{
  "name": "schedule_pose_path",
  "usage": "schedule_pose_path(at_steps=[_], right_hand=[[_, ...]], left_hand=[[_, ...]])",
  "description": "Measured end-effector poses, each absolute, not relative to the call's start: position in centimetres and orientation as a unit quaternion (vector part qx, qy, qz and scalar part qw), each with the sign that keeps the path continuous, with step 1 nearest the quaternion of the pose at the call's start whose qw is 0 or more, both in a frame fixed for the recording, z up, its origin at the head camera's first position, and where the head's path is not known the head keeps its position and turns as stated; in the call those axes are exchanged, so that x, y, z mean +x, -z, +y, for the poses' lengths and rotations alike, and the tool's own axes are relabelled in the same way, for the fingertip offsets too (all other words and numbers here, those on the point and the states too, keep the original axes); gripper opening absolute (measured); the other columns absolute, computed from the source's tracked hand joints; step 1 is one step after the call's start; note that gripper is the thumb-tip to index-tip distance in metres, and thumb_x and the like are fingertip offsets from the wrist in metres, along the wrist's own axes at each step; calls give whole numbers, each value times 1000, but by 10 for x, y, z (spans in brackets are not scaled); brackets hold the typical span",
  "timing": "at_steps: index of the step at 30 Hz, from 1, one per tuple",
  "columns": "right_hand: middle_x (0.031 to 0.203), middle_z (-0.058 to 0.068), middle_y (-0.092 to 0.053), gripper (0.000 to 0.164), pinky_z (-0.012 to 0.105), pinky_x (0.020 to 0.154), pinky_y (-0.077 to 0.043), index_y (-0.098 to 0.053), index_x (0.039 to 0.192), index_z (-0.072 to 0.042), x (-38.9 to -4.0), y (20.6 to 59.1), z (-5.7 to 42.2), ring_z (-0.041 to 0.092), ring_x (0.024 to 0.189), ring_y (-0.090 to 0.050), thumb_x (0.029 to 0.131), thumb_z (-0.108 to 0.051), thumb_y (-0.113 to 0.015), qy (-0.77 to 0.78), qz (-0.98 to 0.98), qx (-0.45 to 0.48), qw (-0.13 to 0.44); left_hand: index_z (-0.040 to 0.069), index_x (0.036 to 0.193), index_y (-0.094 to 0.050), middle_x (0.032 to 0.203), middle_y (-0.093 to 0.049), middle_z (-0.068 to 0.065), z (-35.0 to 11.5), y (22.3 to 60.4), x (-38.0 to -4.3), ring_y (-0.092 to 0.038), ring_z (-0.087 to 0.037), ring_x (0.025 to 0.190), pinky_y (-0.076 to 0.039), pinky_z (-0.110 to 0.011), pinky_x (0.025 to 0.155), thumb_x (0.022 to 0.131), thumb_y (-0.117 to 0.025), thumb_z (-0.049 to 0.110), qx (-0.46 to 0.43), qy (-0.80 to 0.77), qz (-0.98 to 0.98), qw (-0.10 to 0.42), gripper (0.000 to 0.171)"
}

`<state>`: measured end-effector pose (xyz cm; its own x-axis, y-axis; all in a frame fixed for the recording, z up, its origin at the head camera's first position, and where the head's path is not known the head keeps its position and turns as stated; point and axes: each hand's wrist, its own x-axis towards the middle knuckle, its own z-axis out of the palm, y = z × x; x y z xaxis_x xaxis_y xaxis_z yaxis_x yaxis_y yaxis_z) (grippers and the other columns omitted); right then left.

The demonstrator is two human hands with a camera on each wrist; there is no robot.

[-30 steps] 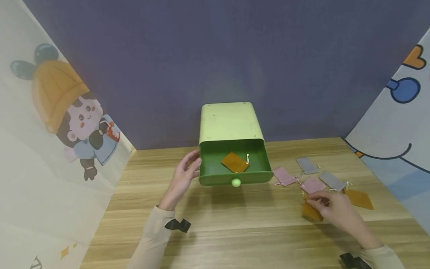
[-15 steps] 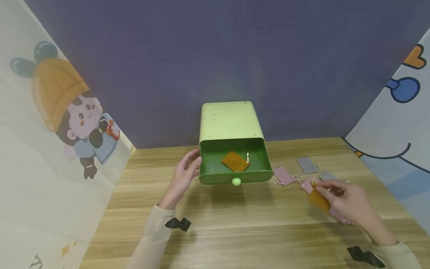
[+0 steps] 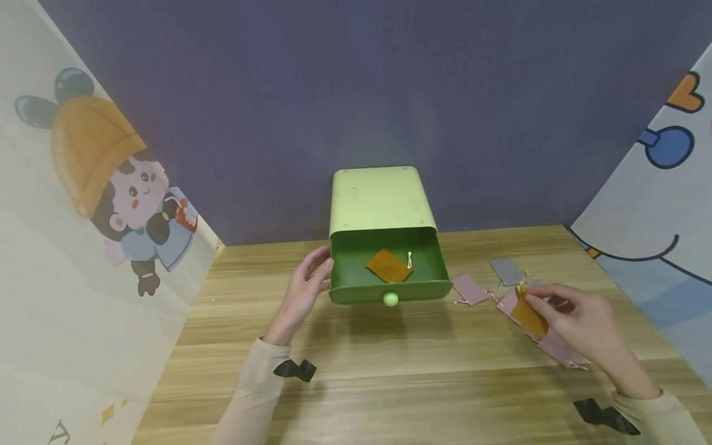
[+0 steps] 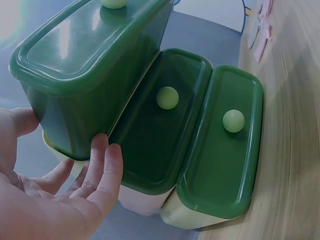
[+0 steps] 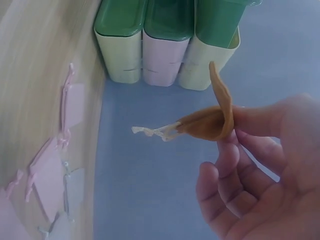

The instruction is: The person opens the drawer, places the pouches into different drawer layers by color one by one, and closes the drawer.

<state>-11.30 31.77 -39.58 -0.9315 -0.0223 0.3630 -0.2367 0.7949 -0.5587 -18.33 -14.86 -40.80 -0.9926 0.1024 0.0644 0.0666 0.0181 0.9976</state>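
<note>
Right fingers (image 3: 562,290): I pinch one orange pouch (image 3: 530,317) against my thumb, raised above the desk (image 3: 423,383), right of frame. Left fingers (image 4: 105,185): spread, slightly bent, at the left side of the green drawer (image 3: 356,293). Drawer, centre frame, stands pulled out and contains a second orange pouch (image 3: 387,266). Pink pouches (image 3: 470,289) lie right of centre.

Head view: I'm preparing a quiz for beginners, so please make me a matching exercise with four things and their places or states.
1. Left hand
2. Right hand
3. Top drawer
4. Light green knob

A. pulled open
B. on the drawer's front
C. pinching an orange-brown pouch
D. at the drawer's left side

Pairs: 1-D, 2-C, 3-A, 4-B
</note>
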Motion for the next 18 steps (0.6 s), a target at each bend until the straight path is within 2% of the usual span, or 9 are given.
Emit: schedule_pose_path(at_steps=[10, 18], right_hand=[[88, 14, -81, 12, 14, 54, -51, -83, 103, -9, -117, 380, 307, -10, 69, -64, 97, -19, -81, -322, -923, 89, 190], [84, 4, -81, 13, 17, 53, -48, -83, 103, -13, -121, 367, 299, -7, 70, -65, 97, -24, -81, -325, -924, 89, 184]], left_hand=[[4, 163, -38, 166, -45, -17, -149, 407, -182, -53, -38, 144, -51, -56, 115, 112, -55, 23, 56, -699, 713, 14, 57], [5, 163, -38, 166, -45, -17, -149, 407, -181, -56, -39, 140, -52, -55, 115, 112, -55, 24, 58, -700, 712, 14, 58]])
